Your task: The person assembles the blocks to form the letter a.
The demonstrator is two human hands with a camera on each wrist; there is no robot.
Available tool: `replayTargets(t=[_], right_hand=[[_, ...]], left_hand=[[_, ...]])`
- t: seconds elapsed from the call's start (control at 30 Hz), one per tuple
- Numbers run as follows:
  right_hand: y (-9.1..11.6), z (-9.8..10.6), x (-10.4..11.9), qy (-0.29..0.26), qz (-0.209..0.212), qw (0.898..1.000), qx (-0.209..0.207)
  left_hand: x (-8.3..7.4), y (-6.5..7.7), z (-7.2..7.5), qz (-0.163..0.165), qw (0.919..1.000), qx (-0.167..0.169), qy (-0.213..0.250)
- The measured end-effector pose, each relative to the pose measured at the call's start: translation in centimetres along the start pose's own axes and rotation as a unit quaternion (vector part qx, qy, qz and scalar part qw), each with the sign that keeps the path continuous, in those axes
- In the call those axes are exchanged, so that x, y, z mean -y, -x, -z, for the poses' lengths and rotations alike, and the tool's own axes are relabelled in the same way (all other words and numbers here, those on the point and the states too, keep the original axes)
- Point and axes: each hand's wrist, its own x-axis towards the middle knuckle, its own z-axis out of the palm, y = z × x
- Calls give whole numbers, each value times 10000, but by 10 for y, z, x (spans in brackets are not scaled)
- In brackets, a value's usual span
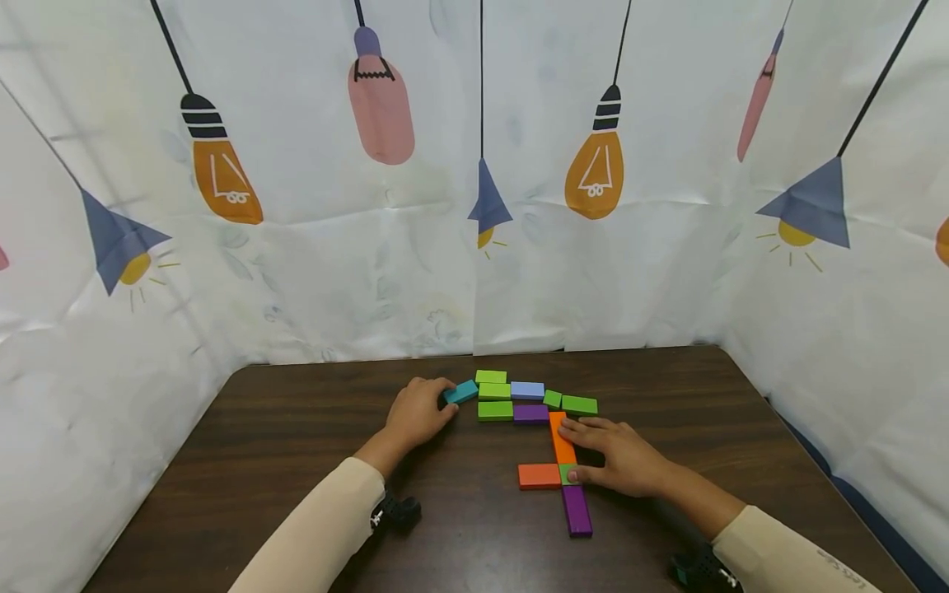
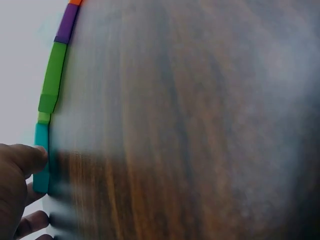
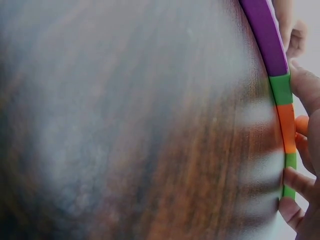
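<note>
Lamp drawings are printed on the white sheet (image 1: 319, 272) behind a dark table (image 1: 460, 535). Just below the frame's centre, a teal block (image 1: 461, 392) is pinched at its left end by the left hand (image 1: 418, 412), its right end just beside a green block (image 1: 494, 392). Lower right, an orange block (image 1: 563, 451) and a small green block (image 1: 564, 471) are touched by the right hand (image 1: 623, 457), its fingers loosely spread and nothing gripped.
</note>
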Motion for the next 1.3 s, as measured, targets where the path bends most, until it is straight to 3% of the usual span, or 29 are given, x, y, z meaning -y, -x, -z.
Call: replayTargets(t=[0.23, 0.47, 0.67, 1.03, 1.3], right_hand=[[0, 1, 0, -3, 5, 10000, 4], [-1, 0, 0, 46, 14, 10000, 9], [-1, 1, 0, 60, -13, 10000, 29], [-1, 1, 0, 64, 5, 10000, 24], [-2, 0, 0, 149, -21, 9999, 82]], left_hand=[[2, -2, -1, -12, 10000, -39, -72], [8, 3, 2, 113, 9989, -370, 283], [10, 9, 9, 64, 9980, -412, 469], [1, 24, 23, -428, 9958, -361, 718], [-9, 40, 23, -839, 9909, -270, 1022]])
